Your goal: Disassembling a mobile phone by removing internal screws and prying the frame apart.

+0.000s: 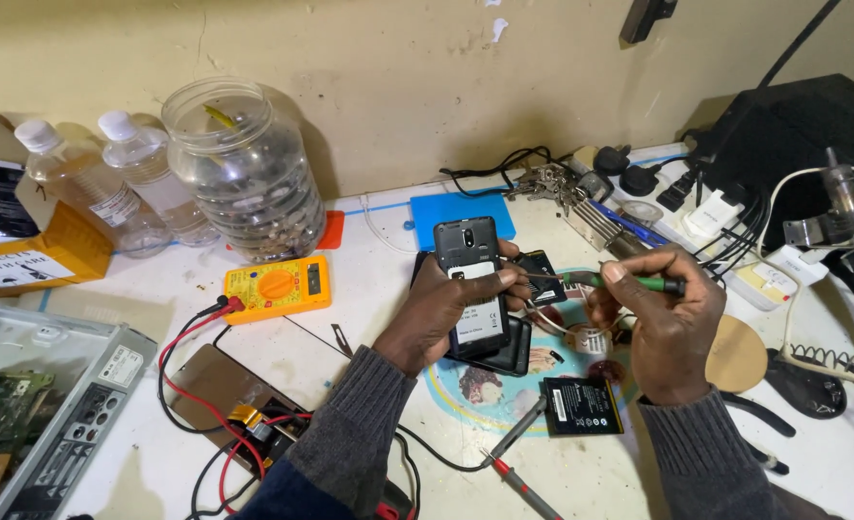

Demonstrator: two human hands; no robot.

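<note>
My left hand (439, 310) grips a black phone (472, 279) with its back cover off, held upright over the bench. My right hand (666, 323) holds a green-handled screwdriver (629, 282) level, its thin tip touching the phone's right edge. Under the phone lies a black back cover (510, 356). A loose black battery (583, 405) rests on the bench below my right hand.
A yellow multimeter (277, 287) with red and black leads sits left of the phone. A large clear jar (244, 173) and two bottles (109, 188) stand at the back left. A blue mat (462, 214), a power strip (697, 207) and tangled cables crowd the back right. A computer case (51, 404) lies at the left.
</note>
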